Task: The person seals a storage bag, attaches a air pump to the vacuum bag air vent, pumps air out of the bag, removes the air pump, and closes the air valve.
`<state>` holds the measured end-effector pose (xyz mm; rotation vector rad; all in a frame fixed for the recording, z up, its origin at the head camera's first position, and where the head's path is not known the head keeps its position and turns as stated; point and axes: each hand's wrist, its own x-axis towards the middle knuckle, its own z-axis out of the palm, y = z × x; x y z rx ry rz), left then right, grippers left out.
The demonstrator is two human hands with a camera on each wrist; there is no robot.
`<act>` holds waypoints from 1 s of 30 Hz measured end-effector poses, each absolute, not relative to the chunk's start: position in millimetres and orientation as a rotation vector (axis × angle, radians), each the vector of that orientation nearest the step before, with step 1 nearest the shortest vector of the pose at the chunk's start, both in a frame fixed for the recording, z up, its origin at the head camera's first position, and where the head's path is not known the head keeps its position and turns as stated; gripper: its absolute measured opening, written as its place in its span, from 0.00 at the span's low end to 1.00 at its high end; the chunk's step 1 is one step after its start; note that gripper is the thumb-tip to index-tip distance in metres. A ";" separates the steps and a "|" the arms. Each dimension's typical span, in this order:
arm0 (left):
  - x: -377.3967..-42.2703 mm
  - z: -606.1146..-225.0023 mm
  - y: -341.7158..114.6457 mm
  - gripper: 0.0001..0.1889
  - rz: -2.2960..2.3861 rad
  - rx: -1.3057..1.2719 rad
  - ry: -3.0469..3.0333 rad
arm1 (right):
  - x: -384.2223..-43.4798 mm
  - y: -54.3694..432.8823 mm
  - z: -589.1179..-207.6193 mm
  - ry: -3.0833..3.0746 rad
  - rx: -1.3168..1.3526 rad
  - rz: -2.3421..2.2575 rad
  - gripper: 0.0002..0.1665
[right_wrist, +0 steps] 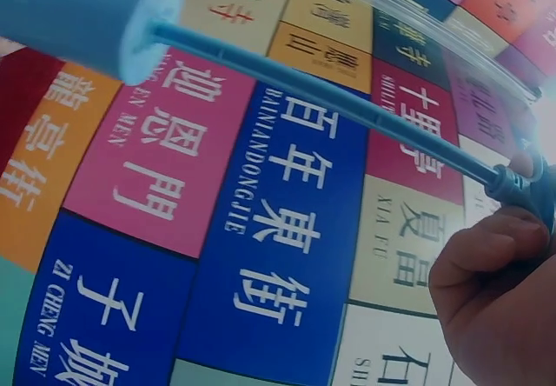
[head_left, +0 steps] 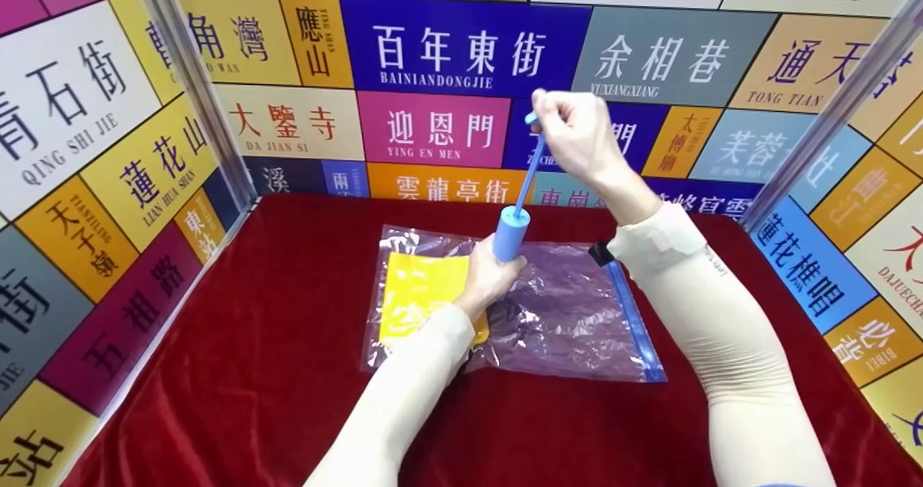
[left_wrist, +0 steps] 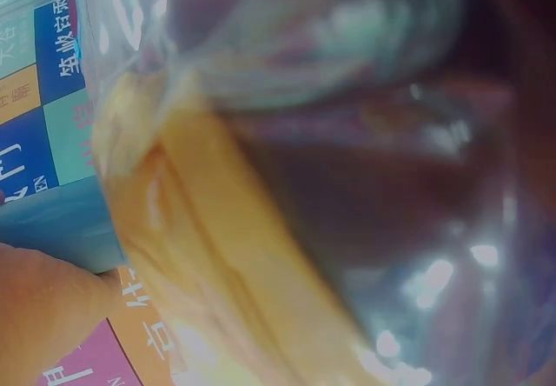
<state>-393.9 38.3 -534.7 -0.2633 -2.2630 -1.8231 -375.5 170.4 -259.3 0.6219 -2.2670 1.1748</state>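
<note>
A blue hand pump [head_left: 511,236] stands tilted over a clear plastic bag [head_left: 570,321]. My left hand [head_left: 490,278] grips the pump's barrel low down, close over the bag. Up at the top, my right hand [head_left: 577,130] holds the pump's handle [right_wrist: 526,190], fingers curled round it. The thin rod [right_wrist: 347,108] is drawn far out of the barrel. Inside the bag's left part lies a flat yellow item [head_left: 425,288], partly hidden by the left arm. In the left wrist view, crinkled plastic and the yellow item fill most of the picture.
Dark red velvet cloth [head_left: 238,350] covers the table. A blue zip strip [head_left: 638,321] runs along the bag's right edge. Printed panels with coloured signs [head_left: 461,47] stand at the back and sides, with clear posts [head_left: 195,76] at the corners.
</note>
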 end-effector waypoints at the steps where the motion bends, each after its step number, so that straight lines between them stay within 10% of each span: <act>1: -393.6 -534.7 38.3 0.13 -1.831 -0.264 -2.264 | -376.1 169.7 -262.6 -2.291 0.626 1.155 0.32; 30: -375.3 -508.4 38.3 0.15 -1.778 -0.235 -2.308 | -387.6 165.9 -361.0 -2.554 0.794 0.908 0.22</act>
